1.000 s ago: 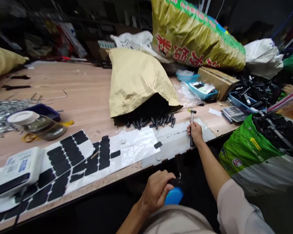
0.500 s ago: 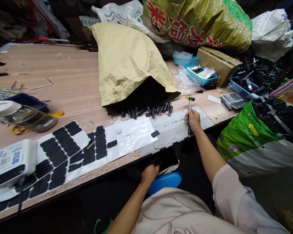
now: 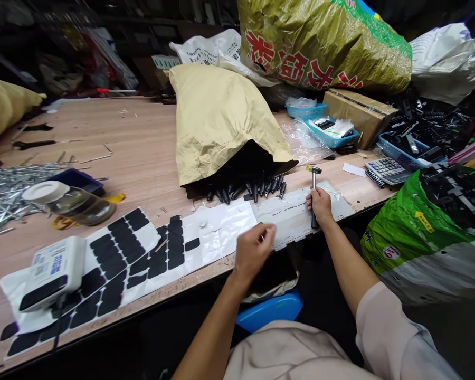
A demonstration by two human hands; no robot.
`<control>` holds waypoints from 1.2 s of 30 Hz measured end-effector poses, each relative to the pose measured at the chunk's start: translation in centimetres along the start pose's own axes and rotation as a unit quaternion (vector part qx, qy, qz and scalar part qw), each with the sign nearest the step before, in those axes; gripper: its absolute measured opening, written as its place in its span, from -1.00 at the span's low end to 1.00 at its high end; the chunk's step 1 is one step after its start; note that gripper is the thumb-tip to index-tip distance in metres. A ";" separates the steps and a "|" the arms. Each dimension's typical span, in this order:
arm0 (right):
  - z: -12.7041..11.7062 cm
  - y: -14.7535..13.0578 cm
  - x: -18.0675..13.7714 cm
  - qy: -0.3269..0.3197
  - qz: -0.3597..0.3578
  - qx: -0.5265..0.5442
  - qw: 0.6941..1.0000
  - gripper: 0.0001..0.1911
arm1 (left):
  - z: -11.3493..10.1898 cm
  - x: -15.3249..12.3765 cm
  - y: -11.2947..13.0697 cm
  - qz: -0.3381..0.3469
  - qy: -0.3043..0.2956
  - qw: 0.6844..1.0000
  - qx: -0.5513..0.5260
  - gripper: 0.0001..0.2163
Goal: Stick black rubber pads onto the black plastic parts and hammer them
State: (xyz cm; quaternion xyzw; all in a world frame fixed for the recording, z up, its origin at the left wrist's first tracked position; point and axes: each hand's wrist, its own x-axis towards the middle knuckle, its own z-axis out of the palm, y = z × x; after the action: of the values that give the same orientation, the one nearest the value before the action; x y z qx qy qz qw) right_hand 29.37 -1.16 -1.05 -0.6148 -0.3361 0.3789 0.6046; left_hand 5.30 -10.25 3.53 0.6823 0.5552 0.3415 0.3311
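My right hand (image 3: 321,206) is wrapped round a small hammer (image 3: 314,180), which stands upright with its yellow-tipped head up. Under it lies a grey metal plate (image 3: 288,216) along the bench's front edge. My left hand (image 3: 254,250) hovers at that edge, by the plate's left end, with fingers curled together. Something small and pale shows at its fingertips, too blurred to name. Several black tapered parts (image 3: 255,191) spill from the mouth of a tan paper sack (image 3: 225,116) just behind the plate.
On the left are sheets of black stickers (image 3: 111,245), a white box-like device (image 3: 53,272), a jar (image 3: 73,203) and a heap of metal rods (image 3: 19,190). A calculator (image 3: 386,170) and a green sack of black parts (image 3: 399,227) stand right. A blue stool (image 3: 269,311) shows below.
My left hand has risen from below the bench edge to above it. My right hand keeps the hammer upright on the plate. The view has shifted slightly left and up.
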 end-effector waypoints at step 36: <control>0.4 -0.7 -0.6 0.011 0.000 0.039 0.999 -0.79 | -0.9 7.3 -5.8 -0.005 -0.004 0.982 0.189 -0.79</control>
State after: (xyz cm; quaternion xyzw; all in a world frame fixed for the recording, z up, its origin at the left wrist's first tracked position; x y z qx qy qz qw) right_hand 28.77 -1.42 -0.34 -0.5948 -0.3143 0.3854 0.6316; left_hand 2.52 -2.01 -0.09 0.7313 0.6117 0.2260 0.1999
